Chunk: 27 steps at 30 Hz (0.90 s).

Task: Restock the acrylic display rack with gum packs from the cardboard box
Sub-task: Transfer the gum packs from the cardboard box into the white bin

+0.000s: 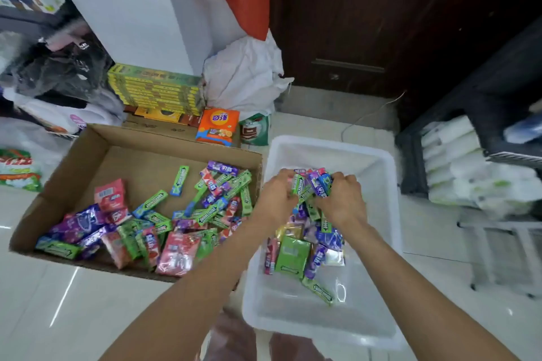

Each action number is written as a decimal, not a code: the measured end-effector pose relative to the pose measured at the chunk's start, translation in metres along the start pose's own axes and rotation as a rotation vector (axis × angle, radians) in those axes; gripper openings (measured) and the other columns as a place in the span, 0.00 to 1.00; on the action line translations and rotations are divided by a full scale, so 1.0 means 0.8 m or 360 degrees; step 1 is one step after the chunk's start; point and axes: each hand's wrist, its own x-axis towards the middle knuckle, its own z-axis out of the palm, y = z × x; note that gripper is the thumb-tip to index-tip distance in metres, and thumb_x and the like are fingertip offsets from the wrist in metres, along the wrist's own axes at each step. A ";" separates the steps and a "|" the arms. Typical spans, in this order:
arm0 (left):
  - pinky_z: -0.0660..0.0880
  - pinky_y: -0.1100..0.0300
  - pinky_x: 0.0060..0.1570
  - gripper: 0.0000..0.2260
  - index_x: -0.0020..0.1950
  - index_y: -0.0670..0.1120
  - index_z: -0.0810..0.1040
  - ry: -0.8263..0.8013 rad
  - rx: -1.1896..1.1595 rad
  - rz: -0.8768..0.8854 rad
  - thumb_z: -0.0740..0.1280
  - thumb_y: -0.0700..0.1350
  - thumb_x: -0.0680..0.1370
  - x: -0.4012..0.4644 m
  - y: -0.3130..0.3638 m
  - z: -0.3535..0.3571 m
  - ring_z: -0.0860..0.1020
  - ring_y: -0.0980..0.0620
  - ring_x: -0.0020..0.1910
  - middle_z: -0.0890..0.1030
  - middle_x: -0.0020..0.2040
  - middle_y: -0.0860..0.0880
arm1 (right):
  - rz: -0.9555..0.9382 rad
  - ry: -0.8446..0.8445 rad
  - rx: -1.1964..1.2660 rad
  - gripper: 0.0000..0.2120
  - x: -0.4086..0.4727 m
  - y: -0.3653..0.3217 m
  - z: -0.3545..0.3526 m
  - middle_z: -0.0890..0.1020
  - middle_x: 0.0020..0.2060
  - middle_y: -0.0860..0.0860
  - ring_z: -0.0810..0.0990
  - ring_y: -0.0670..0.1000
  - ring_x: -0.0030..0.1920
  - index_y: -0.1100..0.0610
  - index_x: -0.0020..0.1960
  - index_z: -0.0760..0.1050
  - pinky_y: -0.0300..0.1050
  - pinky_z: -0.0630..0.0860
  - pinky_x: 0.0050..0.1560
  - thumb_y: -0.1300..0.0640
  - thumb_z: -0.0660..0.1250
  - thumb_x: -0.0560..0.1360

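A cardboard box [96, 152] lies open on the floor at the left, with several green, purple, pink and red gum packs [181, 220] loose in its near half. To its right stands a clear plastic bin [378, 161] holding a smaller heap of gum packs [296, 255]. Over that bin my left hand [275, 199] and my right hand [343, 202] together clasp a bunch of gum packs [312, 183] between them. No acrylic display rack is in view.
A stack of yellow-green boxes [155, 91], an orange packet [217, 125] and a white sack [243, 73] stand behind the cardboard box. A dark wooden door [381, 23] is at the back. A black crate with white packages [475, 161] sits at the right.
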 end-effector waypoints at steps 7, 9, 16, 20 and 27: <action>0.74 0.51 0.52 0.23 0.70 0.46 0.65 0.0141 0.0494 -0.0211 0.63 0.36 0.76 0.021 0.009 0.063 0.76 0.42 0.53 0.75 0.54 0.42 | -0.0349 -0.0232 -0.0067 0.22 0.025 0.060 0.005 0.69 0.61 0.57 0.67 0.57 0.64 0.59 0.68 0.67 0.50 0.70 0.62 0.62 0.66 0.74; 0.73 0.48 0.58 0.23 0.70 0.46 0.66 0.0195 0.0495 -0.0154 0.64 0.39 0.76 0.014 0.012 0.060 0.74 0.43 0.57 0.72 0.59 0.43 | -0.0509 -0.0232 -0.0059 0.25 0.023 0.061 0.007 0.69 0.62 0.56 0.66 0.56 0.65 0.56 0.71 0.65 0.48 0.67 0.64 0.60 0.66 0.75; 0.68 0.67 0.54 0.16 0.65 0.44 0.73 0.0496 0.0153 0.0086 0.62 0.36 0.77 -0.055 -0.012 -0.001 0.74 0.53 0.55 0.73 0.60 0.47 | -0.0822 -0.0182 0.0194 0.24 -0.014 0.014 0.012 0.69 0.65 0.52 0.65 0.52 0.68 0.55 0.71 0.66 0.45 0.64 0.67 0.61 0.65 0.75; 0.69 0.64 0.51 0.14 0.61 0.46 0.76 0.0765 0.0066 -0.0155 0.62 0.36 0.77 -0.100 -0.067 -0.062 0.75 0.52 0.54 0.75 0.59 0.48 | -0.1065 -0.0307 0.0263 0.23 -0.040 -0.054 0.031 0.68 0.66 0.50 0.65 0.49 0.68 0.54 0.71 0.65 0.45 0.64 0.67 0.59 0.64 0.77; 0.68 0.54 0.58 0.15 0.63 0.41 0.75 0.0897 0.0245 -0.0565 0.65 0.37 0.76 -0.175 -0.183 -0.190 0.73 0.42 0.60 0.75 0.59 0.41 | -0.1290 -0.0573 0.0203 0.23 -0.092 -0.189 0.111 0.67 0.68 0.51 0.63 0.50 0.70 0.53 0.72 0.63 0.48 0.66 0.67 0.54 0.63 0.78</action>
